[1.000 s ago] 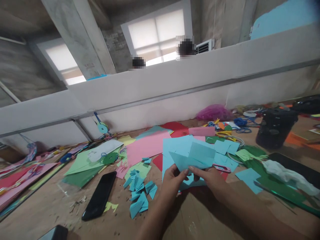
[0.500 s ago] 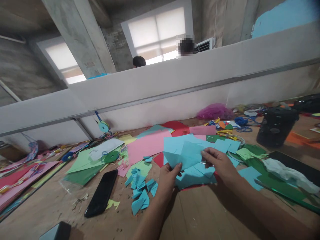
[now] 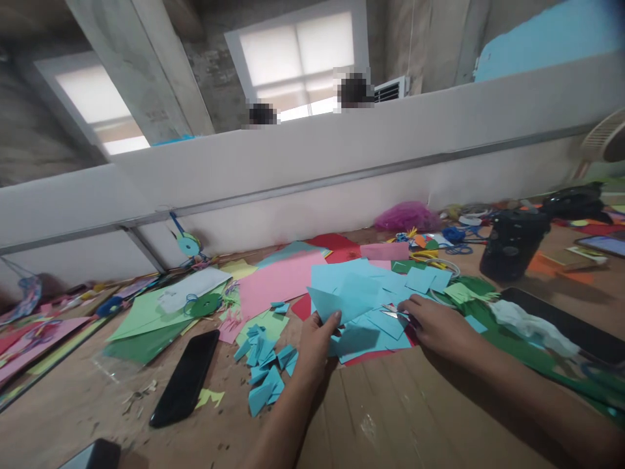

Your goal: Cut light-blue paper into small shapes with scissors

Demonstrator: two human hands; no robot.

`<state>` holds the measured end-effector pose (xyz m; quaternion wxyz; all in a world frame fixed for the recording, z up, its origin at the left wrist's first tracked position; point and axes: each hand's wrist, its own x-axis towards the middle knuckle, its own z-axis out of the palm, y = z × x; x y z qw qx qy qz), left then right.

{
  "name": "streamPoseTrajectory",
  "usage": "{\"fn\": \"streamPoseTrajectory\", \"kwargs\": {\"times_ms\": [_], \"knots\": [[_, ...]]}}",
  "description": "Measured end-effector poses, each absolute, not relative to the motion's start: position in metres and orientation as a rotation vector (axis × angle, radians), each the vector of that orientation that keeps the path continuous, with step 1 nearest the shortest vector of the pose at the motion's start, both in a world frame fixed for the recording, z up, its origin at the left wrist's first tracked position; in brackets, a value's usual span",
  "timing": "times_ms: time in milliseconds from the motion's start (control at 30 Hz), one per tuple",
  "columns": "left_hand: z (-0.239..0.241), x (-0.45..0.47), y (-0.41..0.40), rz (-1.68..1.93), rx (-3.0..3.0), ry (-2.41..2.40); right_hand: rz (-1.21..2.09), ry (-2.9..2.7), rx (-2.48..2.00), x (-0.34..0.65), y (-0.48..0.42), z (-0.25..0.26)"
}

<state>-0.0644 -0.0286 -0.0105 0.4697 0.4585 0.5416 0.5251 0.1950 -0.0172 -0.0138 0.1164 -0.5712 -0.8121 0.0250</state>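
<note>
My left hand (image 3: 316,339) pinches the lower left edge of a light blue sheet of paper (image 3: 352,298), which is raised above more blue paper. To its right, my right hand (image 3: 432,324) is closed on small scissors (image 3: 392,312). Their blades point left toward the sheet, a little apart from it. Under both hands lie blue paper pieces (image 3: 371,339) on top of a red sheet. Left of my left forearm is a loose heap of small folded blue paper pieces (image 3: 266,355).
A black phone (image 3: 185,378) lies at the left, near green sheets (image 3: 141,319). Pink paper (image 3: 280,280) spreads behind the hands. A dark cup (image 3: 512,244), a crumpled white tissue (image 3: 530,326) and another dark phone (image 3: 566,326) are at the right. A white partition (image 3: 293,156) borders the table.
My right hand has let go of the blue sheet's right edge and drawn back from it, with the scissors now showing. My left hand still holds the sheet. The view has shifted to the right.
</note>
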Motion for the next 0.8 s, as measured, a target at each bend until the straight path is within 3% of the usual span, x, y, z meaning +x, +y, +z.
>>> {"fn": "streamPoseTrajectory", "kwargs": {"times_ms": [300,467,667,800], "knots": [[-0.014,-0.063,-0.029,1.283,1.063,1.251,-0.089,-2.384,-1.743,0.193,-0.009,-0.008],[-0.016,-0.065,-0.027,1.297,1.077,1.264,0.416,-1.959,-1.665,0.201,-0.010,0.005],[-0.018,-0.066,-0.025,1.313,1.065,1.225,1.298,-1.466,-1.305,0.185,-0.029,0.011],[-0.018,-0.066,-0.026,1.338,1.063,1.206,1.430,-1.410,-1.205,0.175,-0.035,0.003]]}}
